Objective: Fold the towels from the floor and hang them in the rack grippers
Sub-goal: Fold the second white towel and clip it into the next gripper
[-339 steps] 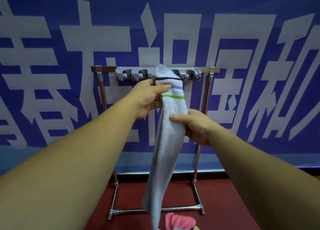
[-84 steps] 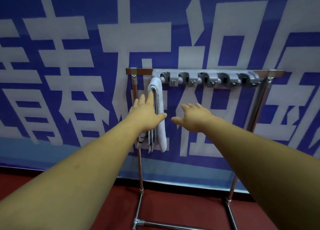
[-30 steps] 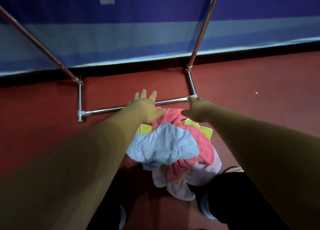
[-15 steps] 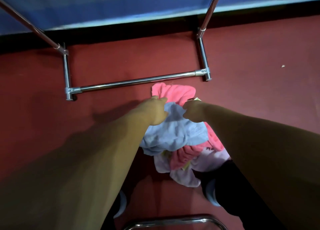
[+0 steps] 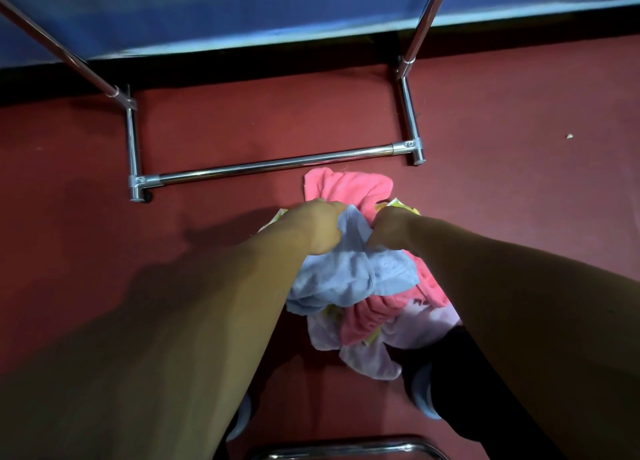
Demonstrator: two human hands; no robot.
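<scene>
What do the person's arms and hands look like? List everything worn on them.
Both arms are bare: no sleeve shows on the left forearm or right forearm up to the frame's edge. The left hand and right hand wear no gloves, and no watch or band shows at either wrist. Rings cannot be ruled out, as both hands are partly hidden.

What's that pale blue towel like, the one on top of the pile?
The blue towel is pale, soft terry-looking cloth, crumpled and unfolded, lying over a pink towel. The left hand and right hand each grip its far edge, bunching it between them.
</scene>
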